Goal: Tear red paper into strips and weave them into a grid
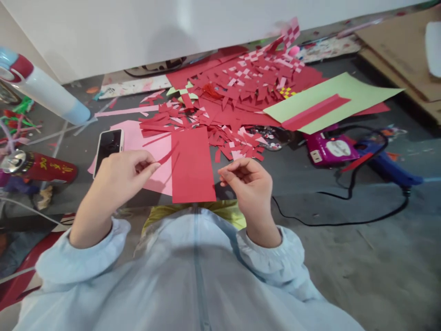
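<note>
Left hand (119,177) pinches a red strip (168,155) between thumb and forefinger by its near end, probably so that the rest stays free and in sight above the red sheet (193,170). Right hand (246,184) has its thumb and fingertips pressed together just beside the sheet's right edge, with nothing visible between them. The sheet overlaps pink paper (156,177) and reaches the table's near edge, seemingly set there to be within easy reach of both hands. Behind it, scraps (234,101) spread in a loose heap, perhaps pushed back to leave working room. The table (289,172) is dark grey; a phone (109,147), can (51,166) and bottle (51,89) lie or stand to the left, a purple box (330,149) and blue glue gun (389,163) to the right. A white panel (113,37) rises behind, and grey floor (389,257) shows below
</note>
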### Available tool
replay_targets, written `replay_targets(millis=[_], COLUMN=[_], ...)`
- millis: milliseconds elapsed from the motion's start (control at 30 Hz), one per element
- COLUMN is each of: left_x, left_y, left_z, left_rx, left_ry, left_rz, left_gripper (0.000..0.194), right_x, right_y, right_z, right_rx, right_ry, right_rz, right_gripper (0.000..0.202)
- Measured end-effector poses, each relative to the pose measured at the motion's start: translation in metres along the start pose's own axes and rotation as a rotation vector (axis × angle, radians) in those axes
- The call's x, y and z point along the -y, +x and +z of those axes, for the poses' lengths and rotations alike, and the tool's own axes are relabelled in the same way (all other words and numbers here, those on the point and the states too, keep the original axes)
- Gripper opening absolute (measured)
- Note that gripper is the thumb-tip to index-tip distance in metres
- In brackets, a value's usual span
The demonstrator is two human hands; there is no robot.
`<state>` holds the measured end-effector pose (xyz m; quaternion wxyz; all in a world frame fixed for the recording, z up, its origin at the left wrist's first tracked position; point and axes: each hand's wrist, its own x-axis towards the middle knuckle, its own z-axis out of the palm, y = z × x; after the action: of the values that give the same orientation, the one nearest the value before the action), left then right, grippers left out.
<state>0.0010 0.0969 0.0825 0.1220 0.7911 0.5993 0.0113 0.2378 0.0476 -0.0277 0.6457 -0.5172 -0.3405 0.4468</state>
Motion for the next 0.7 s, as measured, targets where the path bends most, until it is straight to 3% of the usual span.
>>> replay_targets(millis=[200, 367, 467, 600, 700], left_x=[0.002, 0.036, 0.057, 0.069, 0.072], left_y=[0.039, 0.088, 0.111, 0.121, 0.118], left_z=[-0.019, -0.017, -0.011, -0.003, 0.003], left_rx=[0.139, 0.212, 0.168, 0.33, 0.368], left_ry=[0.049, -0.332, -0.454, -0.407, -0.324], left_rz=[-0.004, -0.002, -0.08, -0.25, -0.319], left_gripper=[0.026, 0.024, 0.027, 0.024, 0.021], right_x=[-0.004, -0.002, -0.001, -0.001, -0.001], right_y=[-0.001, -0.004, -0.005, -0.006, -0.006], right_z=[-0.006, -0.011, -0.013, -0.014, -0.014], right_rx=[0.035, 0.044, 0.041, 0.045, 0.059], right_ry=[0.039, 0.013, -0.014, -0.042, -0.066], right_rz=[0.03, 0.028, 0.032, 0.03, 0.02], right_gripper=[0.017, 0.017, 0.016, 0.017, 0.017])
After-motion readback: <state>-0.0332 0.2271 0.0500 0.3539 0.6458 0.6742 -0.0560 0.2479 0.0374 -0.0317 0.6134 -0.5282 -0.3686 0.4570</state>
